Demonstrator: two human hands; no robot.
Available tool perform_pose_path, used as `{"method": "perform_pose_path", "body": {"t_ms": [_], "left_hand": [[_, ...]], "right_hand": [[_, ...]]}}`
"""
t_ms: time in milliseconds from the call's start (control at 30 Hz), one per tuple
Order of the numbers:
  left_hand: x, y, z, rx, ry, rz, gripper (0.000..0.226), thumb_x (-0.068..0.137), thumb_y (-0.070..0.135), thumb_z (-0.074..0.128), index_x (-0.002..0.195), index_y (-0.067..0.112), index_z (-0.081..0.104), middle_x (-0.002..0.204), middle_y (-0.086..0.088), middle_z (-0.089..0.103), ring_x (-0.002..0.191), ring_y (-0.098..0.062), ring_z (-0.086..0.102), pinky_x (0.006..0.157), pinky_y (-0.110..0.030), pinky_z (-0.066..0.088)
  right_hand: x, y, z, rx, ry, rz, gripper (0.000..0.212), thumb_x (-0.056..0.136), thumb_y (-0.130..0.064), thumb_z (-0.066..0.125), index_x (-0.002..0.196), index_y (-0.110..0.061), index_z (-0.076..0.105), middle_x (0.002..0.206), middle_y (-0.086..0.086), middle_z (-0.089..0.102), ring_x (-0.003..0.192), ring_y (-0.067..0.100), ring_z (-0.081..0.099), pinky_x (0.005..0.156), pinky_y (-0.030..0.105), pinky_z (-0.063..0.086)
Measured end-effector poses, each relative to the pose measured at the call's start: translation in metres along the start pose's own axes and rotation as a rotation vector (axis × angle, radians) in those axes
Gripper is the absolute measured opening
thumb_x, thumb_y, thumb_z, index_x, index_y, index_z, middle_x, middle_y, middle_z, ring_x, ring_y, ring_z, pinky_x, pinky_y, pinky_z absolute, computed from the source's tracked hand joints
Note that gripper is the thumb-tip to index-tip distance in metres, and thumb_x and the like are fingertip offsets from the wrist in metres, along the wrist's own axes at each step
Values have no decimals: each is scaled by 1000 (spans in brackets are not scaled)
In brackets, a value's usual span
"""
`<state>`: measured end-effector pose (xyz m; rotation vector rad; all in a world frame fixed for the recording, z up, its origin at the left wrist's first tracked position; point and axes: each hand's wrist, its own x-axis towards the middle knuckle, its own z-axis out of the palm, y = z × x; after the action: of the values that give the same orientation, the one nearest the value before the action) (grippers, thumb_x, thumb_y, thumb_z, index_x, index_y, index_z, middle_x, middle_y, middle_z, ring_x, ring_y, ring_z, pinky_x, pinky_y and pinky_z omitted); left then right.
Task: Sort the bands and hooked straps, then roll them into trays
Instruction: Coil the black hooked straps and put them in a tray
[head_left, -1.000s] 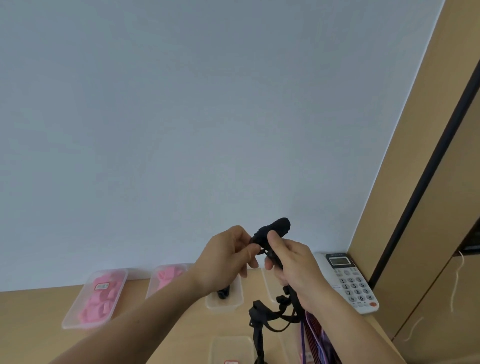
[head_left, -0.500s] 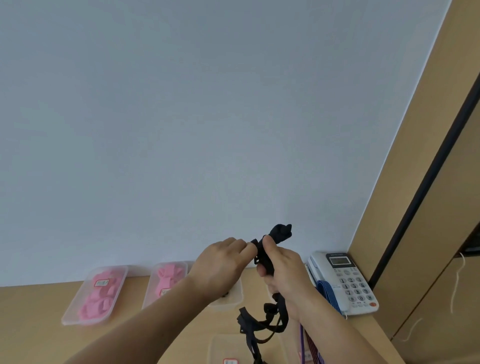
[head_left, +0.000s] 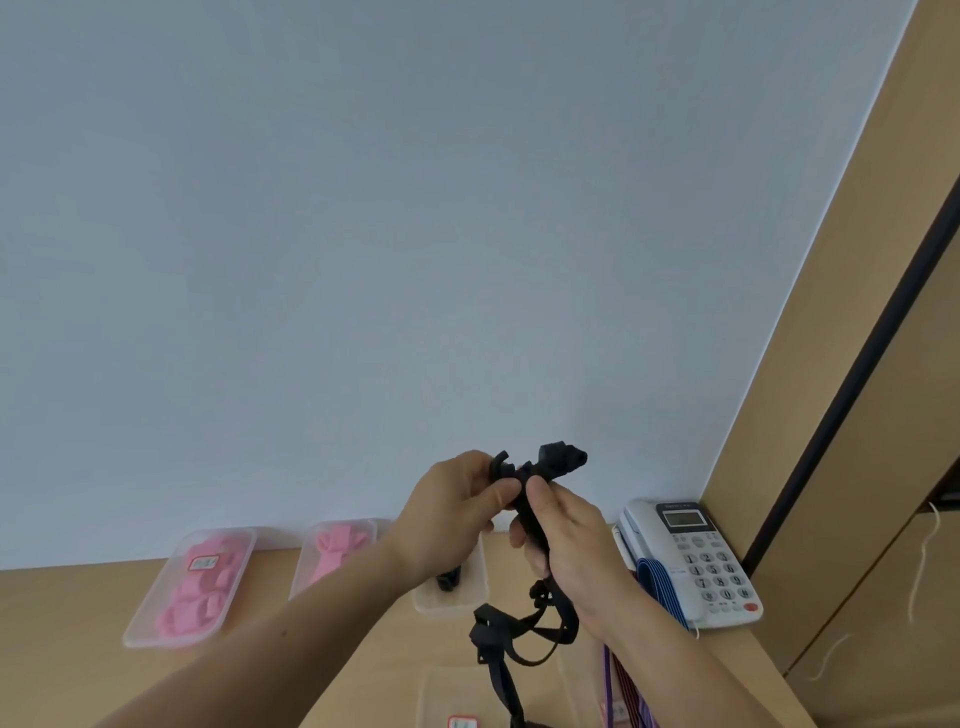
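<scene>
The black hooked strap (head_left: 531, 512) is held up in the air above the desk, in front of the wall, with both hands on it. The left hand (head_left: 457, 514) pinches it between thumb and curled fingers just under the hook, whose curved tip sticks up above the knuckles. The right hand (head_left: 576, 551) has its fingers wrapped round the strap lower down, thumb pressed near the left thumb. A bunched end of the strap juts up and to the right above both hands. The loose tail hangs below the right wrist in loops down to the bottom edge of the view.

Below lies a light wooden desk (head_left: 78, 649). On it, against the wall, stand a clear tray (head_left: 140, 636) of pink rolled bands (head_left: 197, 587), a second tray (head_left: 304, 571) with more pink ones, and a third tray (head_left: 462, 605) holding something black, partly hidden by the left hand. A nearer tray (head_left: 441, 691) carries a red-and-white label. A white telephone (head_left: 691, 561) sits in the corner, a blue striped band (head_left: 657, 582) lying against its left side. The wall (head_left: 363, 260) is plain pale blue-grey; wood panelling (head_left: 857, 415) with a black strip closes the right side.
</scene>
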<state>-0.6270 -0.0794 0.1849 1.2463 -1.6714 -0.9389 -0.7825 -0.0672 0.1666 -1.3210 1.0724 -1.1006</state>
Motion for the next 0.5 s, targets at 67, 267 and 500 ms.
{"method": "perform_pose_path", "body": {"t_ms": [67, 267, 500], "left_hand": [[1, -5, 1, 149, 82, 77, 8, 97, 25, 59, 92, 21, 63, 82, 3, 73, 71, -7, 64, 66, -26, 52], [1, -21, -1, 738, 269, 708, 19, 90, 10, 52, 95, 12, 70, 67, 9, 62, 50, -11, 41, 45, -14, 29], [8, -40, -8, 859, 223, 1039, 35, 97, 1, 39, 121, 10, 62, 107, -8, 73, 65, -20, 66, 50, -29, 52]], "right_hand": [[3, 0, -2, -45, 11, 56, 44, 103, -42, 43, 73, -30, 72, 61, 2, 59, 45, 11, 42, 47, 22, 36], [10, -3, 1, 83, 5, 257, 55, 99, -50, 49, 96, -1, 72, 59, 6, 56, 45, 16, 44, 45, 26, 37], [14, 4, 7, 282, 63, 372, 55, 95, -54, 53, 94, -3, 75, 56, 2, 49, 42, 13, 36, 41, 24, 34]]}}
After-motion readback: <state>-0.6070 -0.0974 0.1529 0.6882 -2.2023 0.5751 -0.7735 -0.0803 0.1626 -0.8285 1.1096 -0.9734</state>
